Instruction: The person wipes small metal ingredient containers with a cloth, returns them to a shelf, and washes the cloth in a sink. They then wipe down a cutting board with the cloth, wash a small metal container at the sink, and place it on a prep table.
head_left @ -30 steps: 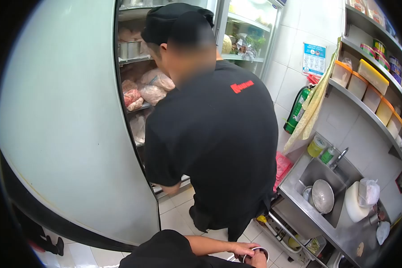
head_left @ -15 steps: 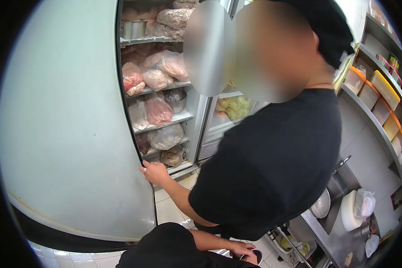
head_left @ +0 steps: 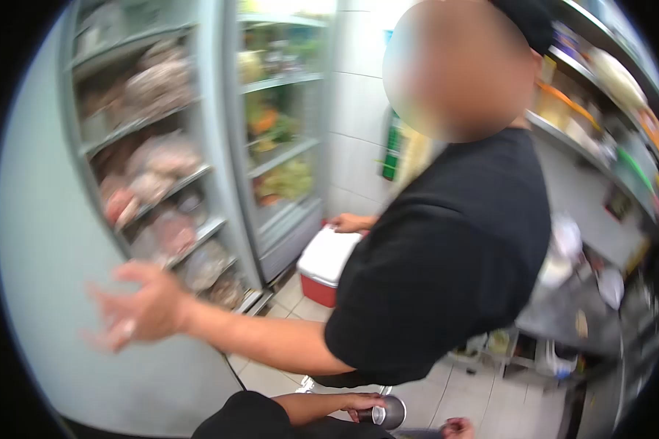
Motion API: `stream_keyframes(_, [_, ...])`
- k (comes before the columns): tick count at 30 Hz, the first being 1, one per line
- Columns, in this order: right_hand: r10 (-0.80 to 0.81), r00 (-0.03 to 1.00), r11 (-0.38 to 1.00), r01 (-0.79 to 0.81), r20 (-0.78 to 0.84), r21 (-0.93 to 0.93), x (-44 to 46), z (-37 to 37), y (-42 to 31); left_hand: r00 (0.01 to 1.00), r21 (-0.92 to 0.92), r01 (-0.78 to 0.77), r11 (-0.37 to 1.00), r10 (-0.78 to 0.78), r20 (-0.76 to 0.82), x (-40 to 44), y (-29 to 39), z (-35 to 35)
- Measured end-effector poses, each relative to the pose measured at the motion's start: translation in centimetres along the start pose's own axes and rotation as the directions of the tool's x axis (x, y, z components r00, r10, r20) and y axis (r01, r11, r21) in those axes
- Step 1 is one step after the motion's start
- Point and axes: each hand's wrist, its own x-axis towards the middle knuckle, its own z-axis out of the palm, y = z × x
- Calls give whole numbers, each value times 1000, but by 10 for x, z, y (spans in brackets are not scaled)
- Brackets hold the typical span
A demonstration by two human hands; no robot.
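Low in the view, my left hand (head_left: pixel 365 404) is closed around a dark metal cup (head_left: pixel 394 413) with a shiny rim. My right hand (head_left: pixel 458 428) is at the bottom edge, to the right of the cup and apart from it. Its fingers look curled, and whether anything is in them is hidden. A co-worker in a black shirt (head_left: pixel 439 256) stands right in front of me. That person's one hand is spread, blurred, before the fridge door, and the other rests on a red cooler box (head_left: pixel 328 256) with a white lid.
An open fridge door (head_left: pixel 44 241) fills the left side, beside shelves of bagged food (head_left: pixel 172 157). A second fridge (head_left: pixel 282 132) holds vegetables. Wall shelves (head_left: pixel 578 139) and a steel counter (head_left: pixel 571 314) stand at the right, over a tiled floor.
My hands have come apart, and the cup stays in my left hand. The co-worker's one hand has left the fridge door edge and spread out. The cooler box has come into view.
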Motion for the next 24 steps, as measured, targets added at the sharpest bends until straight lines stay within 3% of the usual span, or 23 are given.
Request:
stream_keyframes(1, [-33,993,999,34,-113,1,-12,-29,25,999,-42,39,998,-38,18,13,-4,2])
stream_keyframes(2, [-165,959,965,110,-229,-236,-43,-31,2,998,-45,45,998,-43,39,16,-7,4])
stream_keyframes(3, [-353,890,799,126,-290,-588,-67,-23,-39,995,-26,62,998,-60,76,17,-2,5])
stream_keyframes(5, [-481,762,679,11,-433,-734,-109,-41,-58,998,65,62,996,-60,-25,45,-14,6])
stream_keyframes(6, [-361,761,720,-139,-538,-680,-136,-54,-69,987,-20,139,990,-136,90,56,-18,1])
stream_keyframes(7, [-438,659,717,-155,-611,-680,-160,-62,-70,979,2,162,987,-161,126,53,-7,1])
stream_keyframes(8, [-340,582,801,-233,-739,-552,-192,-69,-74,985,-3,131,991,-130,117,51,-7,7])
stream_keyframes(9, [-429,516,711,-314,-741,-630,-221,-80,-72,972,-41,196,980,-189,138,63,-15,4])
stream_keyframes(11, [-222,370,874,-334,-902,-352,-270,-82,-88,949,-25,263,964,-254,186,64,-6,23])
stream_keyframes(14, [-171,314,815,-487,-934,-313,-336,-84,-64,951,-4,236,972,-230,205,55,-2,55])
stream_keyframes(17, [-54,295,842,-500,-954,-202,-357,-63,-32,946,52,253,966,-258,196,57,4,66])
stream_keyframes(21, [-331,230,638,-661,-915,-397,-360,-71,25,940,117,251,961,-270,206,58,21,81])
stream_keyframes(22, [-327,205,648,-662,-922,-377,-359,-78,34,941,132,239,962,-263,212,59,23,85])
stream_keyframes(24, [-235,283,441,-821,-930,-362,-367,-92,77,945,156,220,963,-250,211,55,26,89])
